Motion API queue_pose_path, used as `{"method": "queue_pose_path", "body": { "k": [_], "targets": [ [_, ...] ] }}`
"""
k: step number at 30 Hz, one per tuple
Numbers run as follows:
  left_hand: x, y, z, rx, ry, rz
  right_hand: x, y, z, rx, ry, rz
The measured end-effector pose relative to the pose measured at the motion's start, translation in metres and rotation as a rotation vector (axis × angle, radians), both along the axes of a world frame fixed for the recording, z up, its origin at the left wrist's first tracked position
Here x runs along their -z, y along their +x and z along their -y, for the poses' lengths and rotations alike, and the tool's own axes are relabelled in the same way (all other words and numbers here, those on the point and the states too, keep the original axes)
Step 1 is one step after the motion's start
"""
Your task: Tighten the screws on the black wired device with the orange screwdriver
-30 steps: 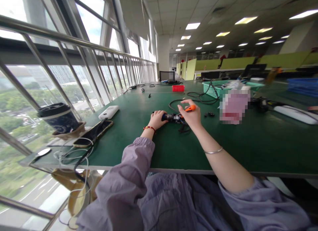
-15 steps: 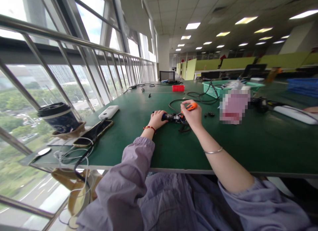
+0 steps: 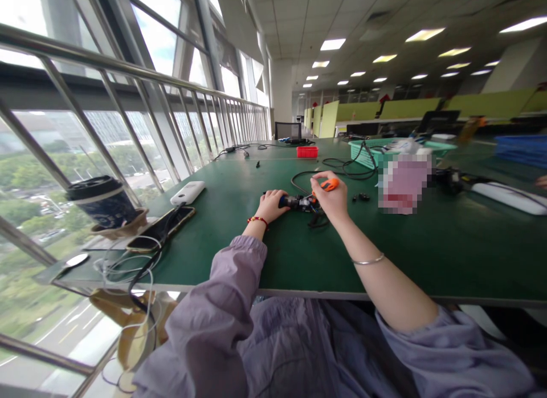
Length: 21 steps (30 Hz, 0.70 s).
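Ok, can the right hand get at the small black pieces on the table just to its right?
Probably yes: the small black pieces lie near the right hand, with only green tabletop visible between. The orange-handled tool in its grip, though, would likely hamper picking them up.

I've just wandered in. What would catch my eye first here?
Probably the bright orange handle in the person's right grip, close to a dark gadget held by the left grip on the green table. Next, perhaps, the little red box farther back, and the lidded dark cup at far left, near the railing.
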<state>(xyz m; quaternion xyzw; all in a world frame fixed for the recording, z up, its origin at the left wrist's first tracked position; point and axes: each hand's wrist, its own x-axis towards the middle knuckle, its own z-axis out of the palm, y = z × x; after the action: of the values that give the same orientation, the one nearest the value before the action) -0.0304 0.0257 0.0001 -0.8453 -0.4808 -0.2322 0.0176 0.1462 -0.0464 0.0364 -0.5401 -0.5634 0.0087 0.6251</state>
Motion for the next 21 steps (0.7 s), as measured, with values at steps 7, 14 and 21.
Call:
{"method": "queue_pose_path", "body": {
  "k": [7, 14, 21],
  "targets": [
    [0.0013, -0.0003, -0.0002, -0.003, 0.004, 0.003, 0.0014, 0.0031, -0.0043, -0.060, 0.099, 0.018],
    [0.0016, -0.0006, -0.0008, 0.000, 0.003, 0.006, -0.0007, -0.0013, 0.0026, -0.007, -0.052, 0.084],
    [0.0008, -0.0002, -0.0004, -0.002, -0.005, 0.004, 0.0026, -0.0008, -0.0022, -0.059, -0.031, 0.029]
  ]
}}
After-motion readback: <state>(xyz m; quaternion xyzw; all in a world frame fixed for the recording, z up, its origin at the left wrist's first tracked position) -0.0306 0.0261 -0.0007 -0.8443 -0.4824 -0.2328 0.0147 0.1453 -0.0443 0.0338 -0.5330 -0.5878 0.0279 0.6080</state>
